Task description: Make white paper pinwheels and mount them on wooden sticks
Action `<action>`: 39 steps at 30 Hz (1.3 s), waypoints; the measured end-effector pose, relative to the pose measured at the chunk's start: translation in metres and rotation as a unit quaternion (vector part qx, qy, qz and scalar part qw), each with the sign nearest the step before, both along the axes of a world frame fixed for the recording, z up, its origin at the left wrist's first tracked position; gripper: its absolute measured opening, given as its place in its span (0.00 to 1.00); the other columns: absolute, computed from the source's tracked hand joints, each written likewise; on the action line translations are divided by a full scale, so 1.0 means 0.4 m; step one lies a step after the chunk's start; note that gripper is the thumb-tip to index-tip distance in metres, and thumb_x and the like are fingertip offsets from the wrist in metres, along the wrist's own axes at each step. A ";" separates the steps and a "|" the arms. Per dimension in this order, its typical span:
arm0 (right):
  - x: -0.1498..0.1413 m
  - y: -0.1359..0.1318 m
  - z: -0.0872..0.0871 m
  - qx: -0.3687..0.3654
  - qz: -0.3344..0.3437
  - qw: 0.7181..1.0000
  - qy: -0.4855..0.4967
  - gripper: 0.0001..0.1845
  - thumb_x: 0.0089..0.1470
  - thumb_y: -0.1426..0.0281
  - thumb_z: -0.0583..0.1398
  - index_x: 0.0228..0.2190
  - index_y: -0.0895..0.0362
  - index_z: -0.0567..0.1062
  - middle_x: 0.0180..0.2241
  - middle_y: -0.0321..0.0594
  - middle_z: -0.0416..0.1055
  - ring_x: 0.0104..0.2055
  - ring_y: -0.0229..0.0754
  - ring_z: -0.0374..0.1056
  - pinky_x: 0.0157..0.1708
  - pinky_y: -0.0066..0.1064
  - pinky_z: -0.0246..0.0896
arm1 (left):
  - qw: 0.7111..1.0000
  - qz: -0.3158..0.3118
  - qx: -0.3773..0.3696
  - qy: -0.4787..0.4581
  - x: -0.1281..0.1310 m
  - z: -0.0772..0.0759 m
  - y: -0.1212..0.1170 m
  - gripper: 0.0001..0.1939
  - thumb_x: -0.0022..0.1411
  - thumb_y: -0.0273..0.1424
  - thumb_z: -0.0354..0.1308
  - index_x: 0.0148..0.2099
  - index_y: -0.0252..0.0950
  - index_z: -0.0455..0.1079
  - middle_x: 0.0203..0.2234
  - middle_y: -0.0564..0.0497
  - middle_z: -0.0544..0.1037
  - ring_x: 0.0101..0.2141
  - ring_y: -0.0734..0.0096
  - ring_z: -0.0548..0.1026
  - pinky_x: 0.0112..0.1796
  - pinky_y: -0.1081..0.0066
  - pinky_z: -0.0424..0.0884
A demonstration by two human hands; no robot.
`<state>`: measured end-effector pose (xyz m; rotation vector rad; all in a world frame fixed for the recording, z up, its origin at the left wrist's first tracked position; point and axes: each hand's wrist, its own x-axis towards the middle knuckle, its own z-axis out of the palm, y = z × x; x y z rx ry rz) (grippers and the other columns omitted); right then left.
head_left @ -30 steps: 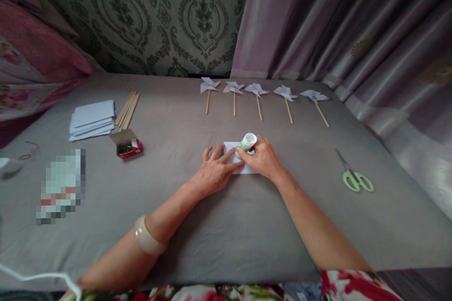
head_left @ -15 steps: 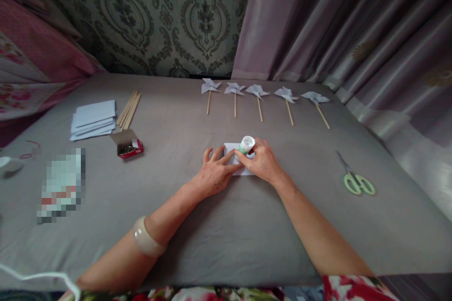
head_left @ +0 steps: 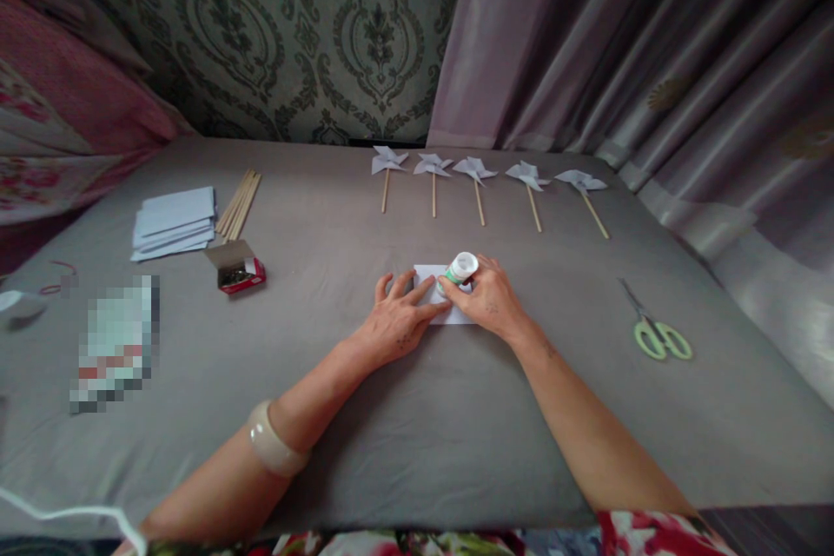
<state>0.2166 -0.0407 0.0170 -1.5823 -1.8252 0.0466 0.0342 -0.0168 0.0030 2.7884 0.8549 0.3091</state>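
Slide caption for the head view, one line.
Left hand rests on white paper while the right hand holds a tilted white-and-green tube over it, five paper pinwheels lying beyond.

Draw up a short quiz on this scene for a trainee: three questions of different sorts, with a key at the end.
1. Multiple choice: which thing is in the grip of the right hand?
A) the scissors
B) the glue stick
C) the red box

2. True or false: the left hand has fingers resting on the small white paper.

3. Count: how many paper pinwheels lie in the row at the far side of the gray cloth?

Key: 1. B; 2. True; 3. Five
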 end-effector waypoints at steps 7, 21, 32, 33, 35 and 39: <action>-0.001 0.003 0.002 0.003 0.001 1.000 0.000 0.11 0.52 0.64 0.60 0.23 0.54 0.66 0.24 0.38 0.68 0.31 0.43 0.66 0.36 0.35 0.58 | 1.000 -0.001 0.004 0.010 0.000 0.004 -0.002 0.20 0.67 0.31 0.45 0.57 0.54 0.67 0.62 0.49 0.62 0.61 0.45 0.54 0.54 0.37 0.48; 0.033 0.002 0.017 -0.037 -0.104 0.932 0.346 0.16 0.45 0.54 0.62 0.23 0.55 0.72 0.21 0.36 0.69 0.25 0.40 0.65 0.27 0.33 0.58 | 1.000 0.014 -0.010 0.005 0.006 0.007 0.003 0.19 0.67 0.32 0.47 0.55 0.56 0.69 0.61 0.47 0.63 0.60 0.46 0.56 0.54 0.40 0.49; 0.052 -0.012 0.088 -0.106 0.030 0.682 0.723 0.17 0.36 0.59 0.69 0.26 0.54 0.72 0.23 0.33 0.73 0.25 0.35 0.67 0.28 0.28 0.62 | 0.948 0.129 -0.026 -0.291 -0.004 0.061 0.023 0.09 0.61 0.38 0.57 0.39 0.42 0.77 0.41 0.48 0.79 0.45 0.62 0.72 0.51 0.57 0.59; 0.050 -0.018 0.097 -0.124 0.046 0.665 0.735 0.17 0.38 0.58 0.68 0.27 0.54 0.73 0.24 0.34 0.74 0.25 0.36 0.68 0.28 0.29 0.63 | 0.928 0.144 -0.051 -0.339 0.002 0.077 0.023 0.10 0.60 0.39 0.59 0.39 0.41 0.77 0.39 0.48 0.80 0.44 0.63 0.73 0.50 0.59 0.61; 0.042 -0.031 0.116 -0.150 0.073 0.642 0.749 0.16 0.40 0.57 0.66 0.28 0.55 0.73 0.26 0.37 0.76 0.26 0.37 0.69 0.29 0.31 0.66 | 0.889 0.155 -0.125 -0.412 0.024 0.106 0.018 0.13 0.55 0.40 0.63 0.41 0.40 0.76 0.40 0.47 0.80 0.44 0.63 0.73 0.48 0.62 0.63; 0.022 -0.049 0.142 -0.167 0.107 0.629 0.752 0.16 0.40 0.58 0.67 0.29 0.55 0.74 0.28 0.38 0.78 0.27 0.37 0.70 0.33 0.31 0.68 | 0.787 0.116 -0.308 -0.522 0.098 0.150 -0.006 0.18 0.51 0.41 0.66 0.44 0.40 0.75 0.41 0.48 0.79 0.46 0.63 0.74 0.47 0.64 0.65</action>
